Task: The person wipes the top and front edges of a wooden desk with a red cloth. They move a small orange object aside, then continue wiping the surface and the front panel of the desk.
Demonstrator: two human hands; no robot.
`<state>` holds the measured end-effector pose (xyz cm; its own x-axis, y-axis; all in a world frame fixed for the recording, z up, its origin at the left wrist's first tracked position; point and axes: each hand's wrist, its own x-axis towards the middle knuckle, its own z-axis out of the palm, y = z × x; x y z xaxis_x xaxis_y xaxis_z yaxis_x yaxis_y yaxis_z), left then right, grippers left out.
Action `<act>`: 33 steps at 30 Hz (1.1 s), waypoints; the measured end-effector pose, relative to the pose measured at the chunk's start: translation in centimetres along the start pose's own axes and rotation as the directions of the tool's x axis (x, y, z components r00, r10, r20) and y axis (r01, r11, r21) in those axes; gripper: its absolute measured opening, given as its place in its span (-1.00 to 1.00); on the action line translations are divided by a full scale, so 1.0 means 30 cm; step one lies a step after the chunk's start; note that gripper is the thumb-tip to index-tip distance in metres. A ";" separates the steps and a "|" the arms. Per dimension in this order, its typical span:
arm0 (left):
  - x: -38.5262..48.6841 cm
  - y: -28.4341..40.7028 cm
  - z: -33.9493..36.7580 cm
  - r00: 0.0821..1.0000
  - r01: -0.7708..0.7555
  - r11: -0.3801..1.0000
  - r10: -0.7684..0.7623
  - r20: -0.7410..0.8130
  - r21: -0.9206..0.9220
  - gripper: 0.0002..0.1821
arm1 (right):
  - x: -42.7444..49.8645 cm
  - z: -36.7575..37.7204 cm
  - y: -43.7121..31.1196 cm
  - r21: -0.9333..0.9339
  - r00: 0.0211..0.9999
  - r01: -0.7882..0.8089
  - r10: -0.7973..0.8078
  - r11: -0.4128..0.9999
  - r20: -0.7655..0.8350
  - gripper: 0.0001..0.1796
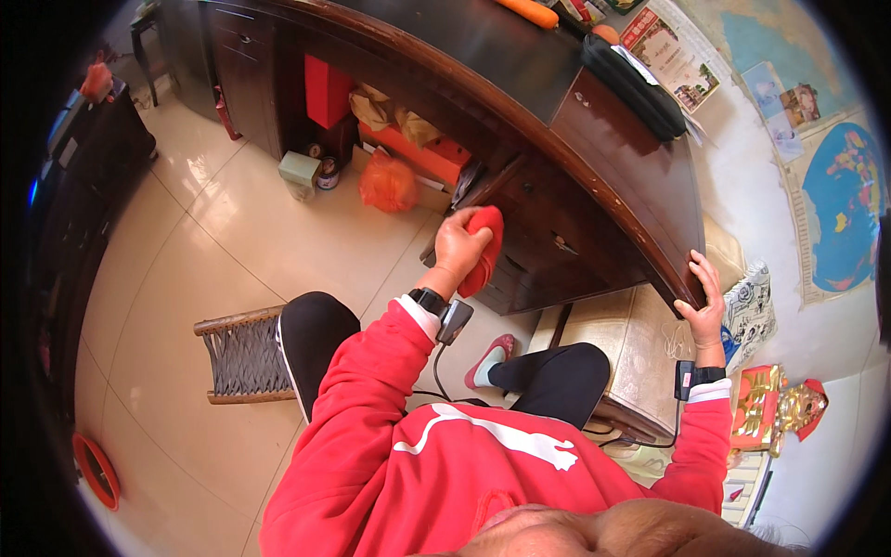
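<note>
My left hand (458, 245) is closed around a folded red cloth (483, 252), in front of the drawers and door of a dark wooden desk (536, 237). Part of the cloth is hidden by the fingers. At the desk's right end, my right hand (704, 303) rests on the corner of the top, with the thumb at the front edge and the fingers over the side. A worn, scuffed strip runs along the rounded front edge (578, 163) between the two hands.
A low stool with a woven seat (247, 356) stands left of my leg. Under the desk are an orange plastic bag (388, 182), a pale green box (299, 174) and a red box (327, 90). A black case (630, 87) lies on top. A cushioned bench (592, 341) sits at right.
</note>
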<state>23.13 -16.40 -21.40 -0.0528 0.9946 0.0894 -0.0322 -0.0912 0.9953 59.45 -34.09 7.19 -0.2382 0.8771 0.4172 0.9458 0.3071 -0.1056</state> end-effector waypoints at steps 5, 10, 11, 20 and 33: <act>0.088 0.098 -0.050 0.875 -0.335 0.936 0.351 -0.333 0.106 -0.43 | 0.000 0.000 0.008 0.003 1.000 0.002 -0.002 1.000 0.009 -0.20; 0.105 0.015 -0.006 0.940 -0.297 0.932 0.323 -0.105 0.209 -0.42 | -0.004 -0.003 0.020 -0.016 0.999 0.012 -0.012 1.000 0.032 -0.20; 0.101 -0.028 -0.003 0.940 -0.288 0.930 0.320 -0.119 0.229 -0.43 | -0.005 -0.003 0.021 -0.019 0.999 0.016 -0.015 1.000 0.034 -0.20; 0.033 -0.271 -0.064 0.933 0.341 0.898 -0.360 0.017 0.277 -0.35 | -0.010 -0.004 0.006 -0.043 1.000 0.002 -0.001 0.999 0.015 -0.22; -0.236 0.265 -0.053 0.953 0.060 0.970 0.014 0.301 -0.235 -0.47 | -0.102 0.300 -0.526 0.310 0.963 -0.021 0.103 0.950 -0.248 -0.13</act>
<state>21.65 -24.25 -14.19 0.2499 0.9620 0.1100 -0.2687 -0.0403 0.9624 43.26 -38.30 -0.54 -0.0777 0.7847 0.6150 0.8355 0.3879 -0.3893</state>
